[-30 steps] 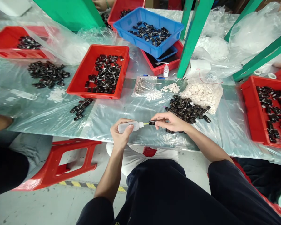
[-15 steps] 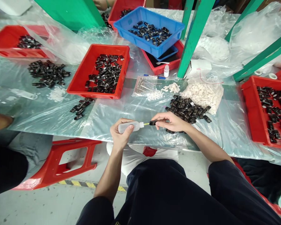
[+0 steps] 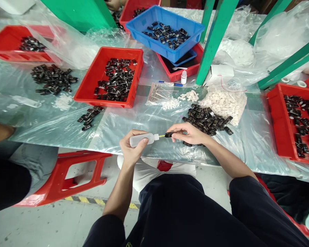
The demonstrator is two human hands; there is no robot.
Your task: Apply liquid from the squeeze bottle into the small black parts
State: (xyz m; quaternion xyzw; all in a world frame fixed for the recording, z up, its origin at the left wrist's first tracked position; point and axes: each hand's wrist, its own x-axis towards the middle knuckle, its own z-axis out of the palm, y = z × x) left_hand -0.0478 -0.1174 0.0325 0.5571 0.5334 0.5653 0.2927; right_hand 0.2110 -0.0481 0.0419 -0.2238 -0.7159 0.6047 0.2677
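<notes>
My left hand (image 3: 132,145) is closed around a translucent squeeze bottle (image 3: 141,139) with a white cap and a thin yellowish needle tip. The bottle lies nearly level, its tip pointing right. In my right hand (image 3: 186,133), fingertips pinch a small glossy black plastic part (image 3: 169,135). The needle tip meets the left end of this part; whether it goes inside is too small to tell. Just beyond my right hand lies a heap of similar black parts (image 3: 206,120) on the plastic-covered table (image 3: 128,127).
Small white pieces (image 3: 171,104), a bag of metal pins (image 3: 158,93) and a bag of off-white pieces (image 3: 225,103) lie behind my hands. Red bins (image 3: 78,92) and a blue bin (image 3: 134,29) hold black parts. A green post (image 3: 212,44) rises behind. Another person's arm (image 3: 1,133) is at left.
Both hands keep nearly the same pose, with the needle tip still at the black part. The view has shifted very slightly.
</notes>
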